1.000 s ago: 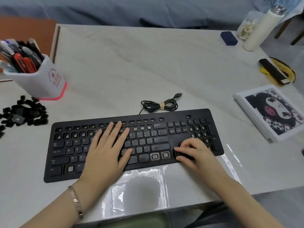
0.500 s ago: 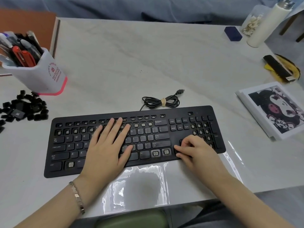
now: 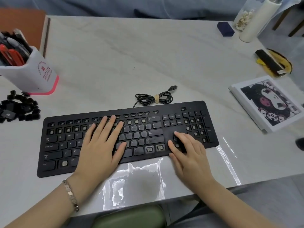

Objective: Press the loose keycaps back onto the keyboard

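Table edge: a sheet of shiny clear film (image 3: 136, 181) lies flat on the pale table (image 3: 131, 55), just in front of the keyboard.
Left wrist: it wears a metal bracelet (image 3: 70, 195).
Left hand (image 3: 98, 145): it lies flat on the middle letter keys with the palm down. The fingers are straight and a little spread and reach up to the number row; it holds nothing.
Right hand (image 3: 189, 152): it rests on the right part of the keyboard, between the letter block and the number pad. The fingers are stretched out and lie on the keys there, and nothing is gripped. The keys under it are hidden.
Keyboard (image 3: 49, 171): black, lying across the near part of the table. Many places have no cap and show bare sockets, for example two sockets (image 3: 154, 148) beside the right thumb, one in the bottom row at the left, most of the top rows and the number pad.
Cable (image 3: 154, 98): coiled and tied, just behind the keyboard.
Loose keycaps (image 3: 18, 109): a black heap on the table, left of the keyboard and apart from it, in front of the pen holder.
Pen holder (image 3: 32, 74): white with a pink base, full of pens.
Right side: a printed picture (image 3: 266, 102), and further back a black and yellow brush (image 3: 273, 65).
Far corner: a small blue box (image 3: 225, 28) and a white bottle (image 3: 256, 20).
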Demonstrator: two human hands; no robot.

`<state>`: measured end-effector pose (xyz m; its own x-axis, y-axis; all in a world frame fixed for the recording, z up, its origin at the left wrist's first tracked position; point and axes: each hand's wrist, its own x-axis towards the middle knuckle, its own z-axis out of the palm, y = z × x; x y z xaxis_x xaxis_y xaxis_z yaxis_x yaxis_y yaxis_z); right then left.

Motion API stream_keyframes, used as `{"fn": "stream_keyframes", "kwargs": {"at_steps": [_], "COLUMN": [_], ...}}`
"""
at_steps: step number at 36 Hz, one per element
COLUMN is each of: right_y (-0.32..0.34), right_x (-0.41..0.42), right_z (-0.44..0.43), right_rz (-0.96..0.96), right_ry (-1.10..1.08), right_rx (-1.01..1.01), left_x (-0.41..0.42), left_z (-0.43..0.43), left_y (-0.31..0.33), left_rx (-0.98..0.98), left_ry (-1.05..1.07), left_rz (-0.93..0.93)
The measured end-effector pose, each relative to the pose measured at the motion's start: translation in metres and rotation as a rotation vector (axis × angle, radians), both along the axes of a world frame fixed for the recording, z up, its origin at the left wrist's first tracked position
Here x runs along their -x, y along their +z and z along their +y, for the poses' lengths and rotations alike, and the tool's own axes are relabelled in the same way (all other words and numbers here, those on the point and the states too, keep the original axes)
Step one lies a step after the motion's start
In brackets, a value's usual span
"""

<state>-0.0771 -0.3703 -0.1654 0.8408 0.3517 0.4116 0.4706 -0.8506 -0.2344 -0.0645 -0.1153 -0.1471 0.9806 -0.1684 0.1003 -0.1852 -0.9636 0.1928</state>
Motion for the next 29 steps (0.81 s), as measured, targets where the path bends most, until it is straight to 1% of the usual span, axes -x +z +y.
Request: {"fn": "stream_keyframes", "kwargs": {"at_steps": [3,6,10,13,19,24,26,29], "right_y": [0.003,0.020,0.043,0.057,0.081,0.083,0.081,0.074], "right_x": [0.001,-0.006,-0.030,-0.048,-0.073,-0.089,-0.094,-0.100], "right_z": [0.001,0.006,0.029,0.066,0.153,0.218,0.242,0.274], "right_rz": [0.041,0.086,0.216,0.313,0.486,0.561,0.589,0.622], "right_ry": [-0.018,-0.040,-0.040,-0.013,0.145,0.178,0.208,0.260], "right_rx": [0.008,-0.006,-0.081,-0.102,-0.153,-0.204,-0.209,-0.151], "left_x": [0.000,-0.001,-0.002,0.000,-0.001,-0.006,-0.008,-0.014], "left_z": [0.000,0.003,0.017,0.043,0.125,0.182,0.196,0.206], "left_y": [0.001,0.001,0.009,0.015,0.016,0.013,0.012,0.008], "left_rx": [0.012,0.057,0.249,0.335,0.293,0.225,0.202,0.149], "left_ry": [-0.005,-0.023,-0.030,0.049,0.331,0.506,0.514,0.386], "left_rz": [0.016,0.024,-0.010,-0.059,-0.083,-0.107,-0.131,-0.186]}}
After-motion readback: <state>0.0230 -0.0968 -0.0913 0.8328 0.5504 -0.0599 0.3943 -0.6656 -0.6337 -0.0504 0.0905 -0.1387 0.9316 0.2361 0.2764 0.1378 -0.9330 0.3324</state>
